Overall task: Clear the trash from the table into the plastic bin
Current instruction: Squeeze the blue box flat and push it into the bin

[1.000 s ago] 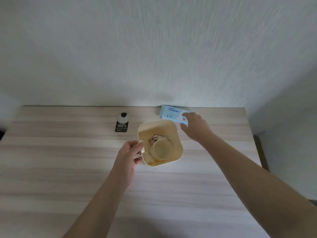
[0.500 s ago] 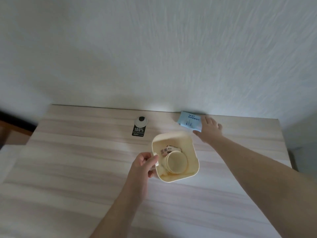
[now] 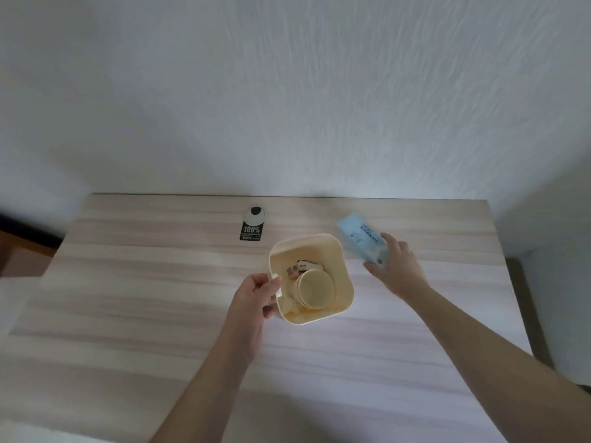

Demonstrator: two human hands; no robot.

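Observation:
A cream plastic bin [image 3: 343, 266] stands in the middle of the wooden table [image 3: 128, 298]. Inside it lie a round cream cup [image 3: 315, 287] and a small printed wrapper [image 3: 299, 268]. My left hand [image 3: 256, 297] grips the bin's left rim and handle. My right hand [image 3: 395, 266] holds a light blue packet [image 3: 359, 238] by its near end, lifted just right of the bin's far corner.
A black and white tag [image 3: 252, 223] printed "100%" lies flat near the table's back edge, left of the bin. A white wall runs behind the table. The table's right edge drops to a dark floor strip [image 3: 527, 298].
My right hand has closed on the blue packet and pulled it from the back edge toward the bin, tilting it. The left hand keeps its hold on the bin.

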